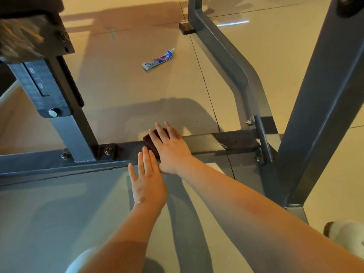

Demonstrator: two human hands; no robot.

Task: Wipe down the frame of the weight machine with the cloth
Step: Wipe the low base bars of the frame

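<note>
Glossy tan floor tiles point(118, 95) carry the grey frame point(315, 99), its low crossbar point(206, 142) bearing the dark cloth point(147, 140) under the flat, straight-fingered right hand point(171, 148); the left hand point(147, 182) lies open beside it, empty. Soft and light, the cloth likely bunches, so press its middle.

The numbers 8 and 9 are printed in pale digits on a dark scale strip point(36, 78) set into the weight machine's upright post point(65, 127). The lettering on the toothpaste tube point(158, 59) lying on the floor is too small to be read.
</note>
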